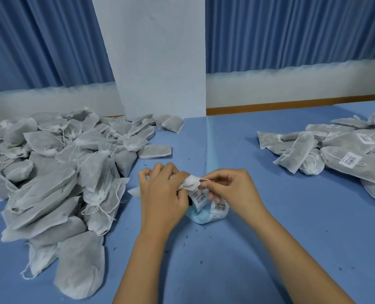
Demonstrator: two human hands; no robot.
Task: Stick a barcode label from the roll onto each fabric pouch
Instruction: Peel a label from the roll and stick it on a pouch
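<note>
White fabric pouch [190, 183] sits just above the label roll [213, 208], the left grip [162, 189] curled round it, the right grip [228, 187] pinching its gathered end. Unlabelled pouches [50, 172] pile left of the roll, labelled pouches [346, 154] right, on blue tabletop [292, 216].

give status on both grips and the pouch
Left grip holds pouch, right grip pinches its top. Label roll lies under both. Nothing in the way.
</note>
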